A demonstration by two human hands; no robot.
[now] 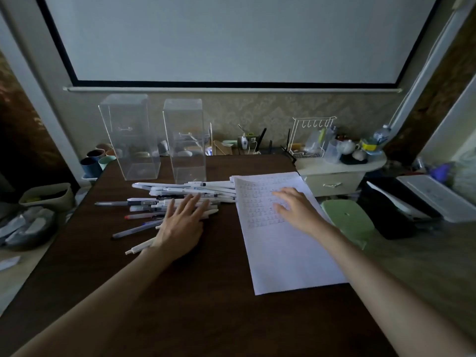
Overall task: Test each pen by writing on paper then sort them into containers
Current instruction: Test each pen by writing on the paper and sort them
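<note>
A heap of pens (pixel 180 189), mostly white-barrelled, lies on the dark tabletop (pixel 193 292), left of centre, with a few darker pens strewn at its left side. The left hand (pixel 180 228) lies flat over the near edge of the heap, fingers straight and spread wide, gripping nothing; one white pen (pixel 139 249) pokes out beneath its wrist. Just right of the heap is a sheet of paper (pixel 283 258) with rows of small writing on its far half. The right hand (pixel 296 210) rests there, fingers spread and relaxed, holding nothing. Beyond the pens stand two tall clear containers, one left (pixel 128 140) and one right (pixel 184 143). Coloured cups (pixel 95 162) sit far left.
</note>
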